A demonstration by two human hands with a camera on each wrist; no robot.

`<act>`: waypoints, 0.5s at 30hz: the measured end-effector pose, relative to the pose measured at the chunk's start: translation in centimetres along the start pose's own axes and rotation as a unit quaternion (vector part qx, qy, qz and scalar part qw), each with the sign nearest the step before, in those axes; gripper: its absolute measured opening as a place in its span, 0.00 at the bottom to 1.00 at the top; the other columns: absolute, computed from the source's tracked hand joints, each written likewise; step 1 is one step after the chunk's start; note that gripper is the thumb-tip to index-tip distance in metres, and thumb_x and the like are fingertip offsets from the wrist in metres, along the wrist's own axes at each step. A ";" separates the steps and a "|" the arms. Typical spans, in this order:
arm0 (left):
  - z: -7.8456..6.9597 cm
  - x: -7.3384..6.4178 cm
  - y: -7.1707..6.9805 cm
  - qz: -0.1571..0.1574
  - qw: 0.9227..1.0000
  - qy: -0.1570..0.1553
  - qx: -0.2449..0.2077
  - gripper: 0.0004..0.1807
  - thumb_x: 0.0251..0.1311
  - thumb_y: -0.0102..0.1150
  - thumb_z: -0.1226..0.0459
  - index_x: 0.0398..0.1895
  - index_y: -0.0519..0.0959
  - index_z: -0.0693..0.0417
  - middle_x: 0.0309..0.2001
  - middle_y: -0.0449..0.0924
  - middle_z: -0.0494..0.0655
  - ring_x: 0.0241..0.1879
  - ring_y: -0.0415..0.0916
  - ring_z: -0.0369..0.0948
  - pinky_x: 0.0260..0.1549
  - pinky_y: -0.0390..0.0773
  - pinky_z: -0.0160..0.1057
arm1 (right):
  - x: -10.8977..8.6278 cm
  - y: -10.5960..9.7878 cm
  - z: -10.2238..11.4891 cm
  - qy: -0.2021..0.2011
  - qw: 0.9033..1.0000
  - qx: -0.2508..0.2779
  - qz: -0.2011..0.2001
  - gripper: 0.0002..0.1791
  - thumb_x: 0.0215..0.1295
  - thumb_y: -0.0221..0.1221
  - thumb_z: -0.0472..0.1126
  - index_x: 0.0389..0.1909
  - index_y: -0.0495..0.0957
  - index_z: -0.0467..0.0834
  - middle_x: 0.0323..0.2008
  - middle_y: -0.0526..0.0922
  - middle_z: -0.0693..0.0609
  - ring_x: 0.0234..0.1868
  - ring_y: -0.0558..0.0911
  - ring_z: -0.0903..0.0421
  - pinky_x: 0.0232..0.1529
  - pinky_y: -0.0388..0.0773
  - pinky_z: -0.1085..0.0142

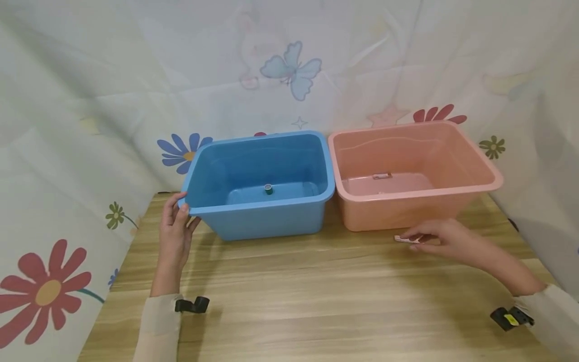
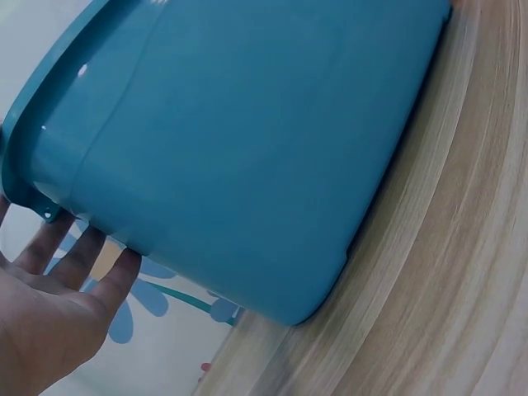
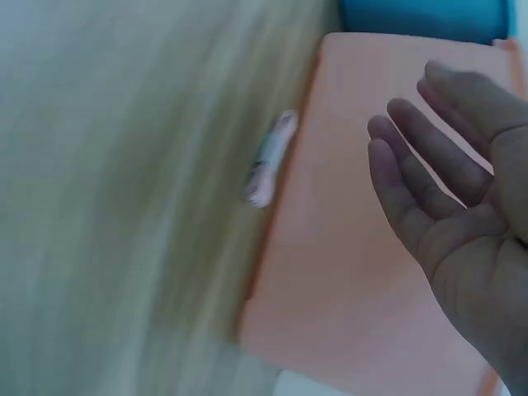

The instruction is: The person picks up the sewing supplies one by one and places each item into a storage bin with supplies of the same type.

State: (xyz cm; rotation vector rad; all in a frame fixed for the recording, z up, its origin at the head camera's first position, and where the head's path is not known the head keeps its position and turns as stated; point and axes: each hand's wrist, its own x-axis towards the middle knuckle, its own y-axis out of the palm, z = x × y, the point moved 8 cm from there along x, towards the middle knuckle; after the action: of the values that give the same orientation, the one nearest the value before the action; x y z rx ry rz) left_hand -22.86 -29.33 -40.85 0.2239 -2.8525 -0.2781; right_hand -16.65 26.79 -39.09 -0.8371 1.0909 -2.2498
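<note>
My left hand grips the left front corner of a blue plastic tub; the thumb lies at the rim and the other fingers reach round its outer side. In the left wrist view, several fingers touch the tub's outer wall. My right hand is over the table in front of a pink tub. Close to its fingertips lies a small, slim whitish strip-like piece. The right wrist view shows the fingers spread and bent a little, apart from that blurred piece on the wood.
Inside the blue tub stands a small green cylinder with a pale top. The pink tub holds a small flat pale-and-red piece. Both tubs stand side by side on a wooden table, before a flower-patterned curtain.
</note>
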 end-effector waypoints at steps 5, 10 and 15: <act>0.0 -0.1 0.1 0.000 1.000 -0.003 0.003 0.22 0.77 0.52 0.61 0.71 0.67 0.48 0.73 0.61 0.49 0.70 0.62 0.55 0.55 0.76 0.38 | -1.2 -0.1 -1.6 0.038 0.999 -0.020 -0.027 0.18 0.55 0.71 0.26 0.46 0.87 0.43 0.39 0.88 0.53 0.38 0.84 0.66 0.36 0.84 0.67; -0.1 -0.3 0.0 -0.003 1.000 -0.002 0.001 0.22 0.77 0.52 0.61 0.70 0.68 0.48 0.73 0.61 0.49 0.70 0.63 0.53 0.55 0.76 0.38 | -1.8 0.1 -2.4 0.060 0.997 -0.044 -0.037 0.17 0.55 0.71 0.26 0.45 0.87 0.42 0.37 0.88 0.52 0.36 0.85 0.64 0.34 0.84 0.66; -0.1 -0.2 0.1 0.004 1.000 -0.003 0.002 0.22 0.77 0.51 0.61 0.71 0.67 0.48 0.74 0.60 0.49 0.71 0.61 0.55 0.55 0.75 0.39 | -2.3 0.9 -3.5 0.073 0.994 -0.063 -0.049 0.13 0.55 0.72 0.27 0.40 0.87 0.41 0.34 0.88 0.54 0.33 0.85 0.62 0.31 0.83 0.65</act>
State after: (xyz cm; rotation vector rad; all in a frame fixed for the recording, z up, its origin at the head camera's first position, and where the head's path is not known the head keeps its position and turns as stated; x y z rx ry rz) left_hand -22.62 -29.17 -40.76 0.2128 -2.8592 -0.2728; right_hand -17.37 29.63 -42.22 -0.8036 1.2959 -2.3747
